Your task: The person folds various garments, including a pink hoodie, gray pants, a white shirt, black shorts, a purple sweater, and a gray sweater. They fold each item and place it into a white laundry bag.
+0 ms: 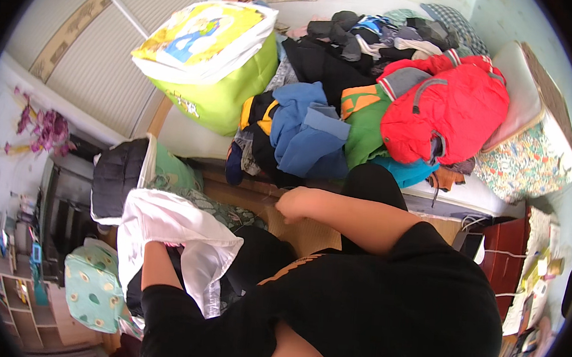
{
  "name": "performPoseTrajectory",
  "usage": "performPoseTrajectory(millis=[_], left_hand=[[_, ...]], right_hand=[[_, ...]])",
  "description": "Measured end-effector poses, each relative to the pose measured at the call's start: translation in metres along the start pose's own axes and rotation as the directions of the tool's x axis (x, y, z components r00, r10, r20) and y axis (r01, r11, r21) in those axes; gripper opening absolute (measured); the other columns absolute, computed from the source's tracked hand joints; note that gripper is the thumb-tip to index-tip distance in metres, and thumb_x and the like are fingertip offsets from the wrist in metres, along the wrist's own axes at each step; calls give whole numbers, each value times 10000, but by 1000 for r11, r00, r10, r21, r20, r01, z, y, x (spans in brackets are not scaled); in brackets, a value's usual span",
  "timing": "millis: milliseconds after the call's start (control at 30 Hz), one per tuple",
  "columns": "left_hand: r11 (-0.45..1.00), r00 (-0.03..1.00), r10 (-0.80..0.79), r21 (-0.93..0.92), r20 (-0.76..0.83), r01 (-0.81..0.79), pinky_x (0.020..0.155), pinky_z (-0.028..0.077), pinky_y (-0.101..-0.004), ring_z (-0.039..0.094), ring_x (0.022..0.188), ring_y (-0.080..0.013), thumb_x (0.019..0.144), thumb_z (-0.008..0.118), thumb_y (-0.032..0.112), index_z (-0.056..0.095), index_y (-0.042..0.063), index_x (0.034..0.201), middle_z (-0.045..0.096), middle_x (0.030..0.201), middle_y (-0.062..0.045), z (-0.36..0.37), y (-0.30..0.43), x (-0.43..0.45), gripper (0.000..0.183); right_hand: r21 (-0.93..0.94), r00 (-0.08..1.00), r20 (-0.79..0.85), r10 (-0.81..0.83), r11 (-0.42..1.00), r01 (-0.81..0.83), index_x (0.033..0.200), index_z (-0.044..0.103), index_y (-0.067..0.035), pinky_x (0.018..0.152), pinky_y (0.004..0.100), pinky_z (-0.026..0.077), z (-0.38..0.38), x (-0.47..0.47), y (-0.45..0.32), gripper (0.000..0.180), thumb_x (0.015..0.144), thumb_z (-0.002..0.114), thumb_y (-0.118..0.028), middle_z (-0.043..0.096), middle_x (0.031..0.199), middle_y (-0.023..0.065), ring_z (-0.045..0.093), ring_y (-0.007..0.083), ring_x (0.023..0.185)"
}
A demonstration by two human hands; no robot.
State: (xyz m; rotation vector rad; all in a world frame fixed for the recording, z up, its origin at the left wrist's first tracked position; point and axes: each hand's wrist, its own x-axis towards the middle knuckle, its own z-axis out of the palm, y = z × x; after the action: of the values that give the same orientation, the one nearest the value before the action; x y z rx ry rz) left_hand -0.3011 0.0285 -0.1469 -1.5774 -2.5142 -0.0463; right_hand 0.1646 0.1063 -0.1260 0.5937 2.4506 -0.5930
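My left forearm reaches under a white cloth (164, 215), draped over dark fabric at the left. The cloth hides nearly all of my left hand (174, 244), so its grip cannot be made out. My right hand (291, 205) is near the middle, its fingers curled down over the floor; whether it holds anything is unclear. Just beyond it, at the bed's edge, lie folded blue clothes (309, 130) and a green garment (366, 129). A red padded jacket (450, 110) lies to their right. Behind them spreads a pile of dark clothes (333, 65).
A large lime-green storage bag (222, 94) with a yellow and white lid stands on the bed. A green bag (172, 168) holding a black quilted item is at the left, near a mint-green patterned bag (92, 284). A red cabinet (501, 263) stands at the right.
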Motion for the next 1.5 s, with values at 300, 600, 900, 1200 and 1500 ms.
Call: performPoseTrajectory(millis=[300,600,900,1200,1500], left_hand=[[990,987,118,-85,107,-109,1022,411,-389,525,1221,-336,940,519,391,539,71,1327,568,1307,-180,-11,38,-106,503],[779,853,498,-513,158,-360,1077,355,-372,456,1298,-356,957,544,276,476,-23,1351,504,1362,-241,-227,276,-186,499],[369,312,925,-721,218,-587,1039,395,-369,479,1269,-349,934,578,305,396,-13,1409,494,1371,-229,-185,410,-151,600],[707,455,674,-331,582,-624,998,427,-412,528,1197,-377,939,558,349,423,5,1398,541,1319,-222,-63,455,-67,588],[542,367,839,-558,402,-628,931,478,-436,569,1133,-361,888,584,333,482,55,1351,561,1273,-192,-44,483,-51,550]], right_hand=[[126,972,-235,-9,991,40,1083,680,-57,783,502,491,21,-52,14,379,858,644,-359,676,1101,122,636,313,1034],[223,953,-275,130,972,-68,1243,582,-113,881,447,486,47,-115,50,469,868,634,-390,651,1145,110,602,316,1088],[485,895,-348,279,871,-83,1220,599,-76,863,429,493,56,-154,83,493,844,658,-389,658,1107,154,616,347,1038],[753,570,-527,630,657,-29,1136,625,3,832,383,510,81,-177,197,428,863,655,-325,671,1033,193,649,320,957],[695,117,-715,689,718,21,1159,596,14,930,385,471,22,-62,305,413,839,697,-227,632,1135,194,599,315,1089]])
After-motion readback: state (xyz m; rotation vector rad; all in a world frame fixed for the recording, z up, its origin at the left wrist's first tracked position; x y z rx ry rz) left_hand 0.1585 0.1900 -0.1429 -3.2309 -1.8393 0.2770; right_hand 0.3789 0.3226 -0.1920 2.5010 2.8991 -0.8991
